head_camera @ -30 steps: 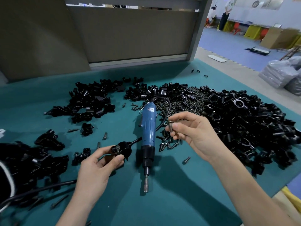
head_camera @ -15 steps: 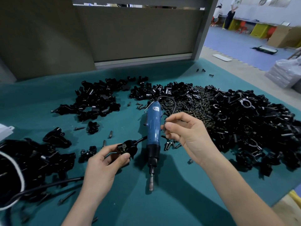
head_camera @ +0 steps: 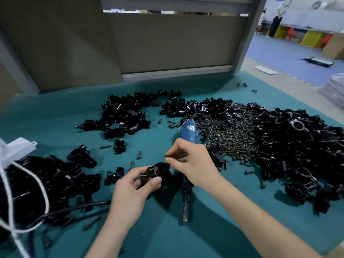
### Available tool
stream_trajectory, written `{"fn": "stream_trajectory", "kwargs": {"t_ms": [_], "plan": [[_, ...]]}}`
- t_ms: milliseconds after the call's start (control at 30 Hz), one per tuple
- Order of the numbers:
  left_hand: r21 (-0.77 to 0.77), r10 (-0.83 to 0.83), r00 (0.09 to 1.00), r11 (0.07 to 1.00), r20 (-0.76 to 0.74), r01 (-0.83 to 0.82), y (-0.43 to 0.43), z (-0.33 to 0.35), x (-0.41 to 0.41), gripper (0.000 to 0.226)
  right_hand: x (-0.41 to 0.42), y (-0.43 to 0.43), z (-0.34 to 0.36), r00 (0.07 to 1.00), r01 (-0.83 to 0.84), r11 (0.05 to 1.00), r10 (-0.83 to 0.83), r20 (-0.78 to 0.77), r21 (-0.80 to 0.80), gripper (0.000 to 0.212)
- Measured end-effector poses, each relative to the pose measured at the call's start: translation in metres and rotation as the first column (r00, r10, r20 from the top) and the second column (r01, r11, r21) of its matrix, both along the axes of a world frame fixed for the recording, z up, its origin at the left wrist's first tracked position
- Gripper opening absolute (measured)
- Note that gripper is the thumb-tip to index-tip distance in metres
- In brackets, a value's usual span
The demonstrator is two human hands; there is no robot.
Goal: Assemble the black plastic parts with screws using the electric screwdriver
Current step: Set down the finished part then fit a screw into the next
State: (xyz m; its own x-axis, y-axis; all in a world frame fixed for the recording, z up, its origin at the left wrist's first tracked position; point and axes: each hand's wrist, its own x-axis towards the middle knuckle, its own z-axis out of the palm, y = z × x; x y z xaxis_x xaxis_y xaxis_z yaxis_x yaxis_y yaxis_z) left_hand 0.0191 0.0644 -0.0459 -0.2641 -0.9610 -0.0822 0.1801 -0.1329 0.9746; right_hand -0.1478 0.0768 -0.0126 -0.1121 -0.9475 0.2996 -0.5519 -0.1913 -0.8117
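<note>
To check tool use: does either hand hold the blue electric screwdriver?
No; the screwdriver lies on the teal mat, gripped by neither hand.

Glossy black plastic parts (head_camera: 290, 146), dull metal screws (head_camera: 236, 135), matt teal cloth(?) tabletop (head_camera: 214, 229)

we see a teal desk (head_camera: 214, 229) with a blue electric screwdriver (head_camera: 188, 134) lying near its middle. just right of it spreads a heap of screws (head_camera: 236, 138). piles of black plastic parts lie by the right edge (head_camera: 301, 155), toward the far edge (head_camera: 124, 116) and at the left edge (head_camera: 46, 183).
</note>
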Motion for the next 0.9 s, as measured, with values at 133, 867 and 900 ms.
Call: {"fn": "stream_trajectory", "kwargs": {"t_ms": [133, 867, 900], "plan": [[-0.007, 0.002, 1.000, 1.000, 0.013, -0.002, -0.003, -0.003, 0.001, 0.024, 0.000, 0.000, 0.003, 0.973, -0.069, 0.992, 0.044, -0.224, -0.103, 0.010], [-0.068, -0.015, 1.000, 0.998, 0.001, 0.015, 0.000, -0.004, -0.002, 0.019, -0.001, 0.000, 0.013, 0.966, -0.080, 0.946, -0.003, 0.258, 0.313, 0.016], [-0.070, -0.002, 1.000, 0.998, -0.010, 0.001, 0.000, -0.004, -0.002, 0.020, 0.000, 0.000, 0.014, 0.953, -0.080, 0.944, -0.022, 0.302, 0.321, 0.017]]}}
